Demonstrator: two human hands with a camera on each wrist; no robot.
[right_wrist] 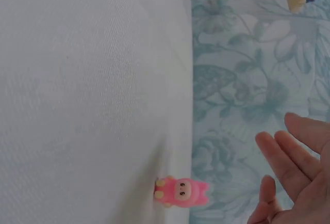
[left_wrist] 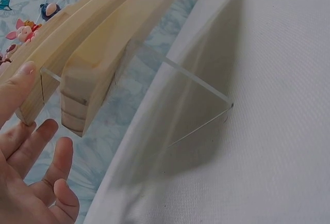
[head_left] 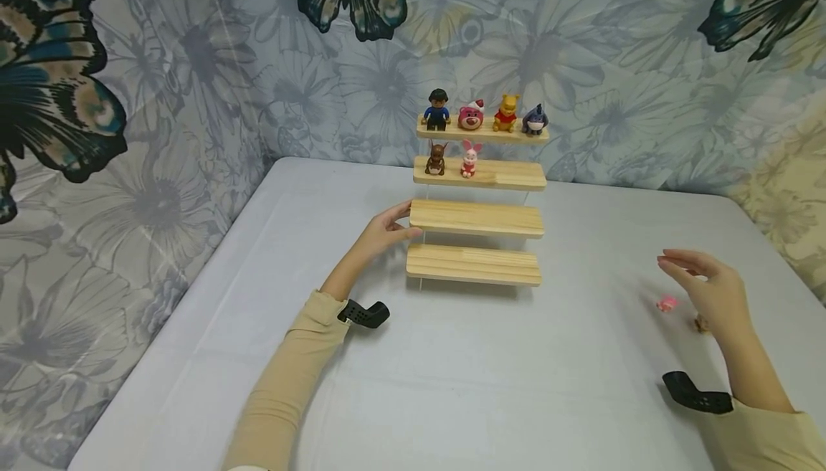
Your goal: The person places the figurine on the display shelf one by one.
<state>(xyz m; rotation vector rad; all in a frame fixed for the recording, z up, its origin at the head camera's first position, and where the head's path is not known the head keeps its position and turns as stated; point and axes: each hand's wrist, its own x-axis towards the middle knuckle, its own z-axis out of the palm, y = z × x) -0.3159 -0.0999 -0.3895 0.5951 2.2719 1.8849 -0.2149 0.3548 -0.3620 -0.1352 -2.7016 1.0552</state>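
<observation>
My left hand [head_left: 382,234] grips the left end of a wooden step shelf [head_left: 477,219] at its third tier from the top, thumb on one side and fingers on the other. In the left wrist view, the thumb and fingertips touch the end of the board [left_wrist: 31,100]. My right hand [head_left: 713,295] is in the air at the right, fingers loosely bent and holding nothing. Close to it on the table are a pink figurine [head_left: 667,303] and a brown figurine [head_left: 701,323], the latter partly hidden by the hand. The pink figurine [right_wrist: 183,192] stands upright.
The top tier carries a black-haired doll [head_left: 437,110], a pink bear [head_left: 471,115], a yellow bear [head_left: 506,113] and a blue-grey donkey [head_left: 535,120]. Below stand a brown eared figurine [head_left: 435,160] and a pink piglet [head_left: 470,159]. Floral cloth [head_left: 387,91] backs the white table [head_left: 452,385].
</observation>
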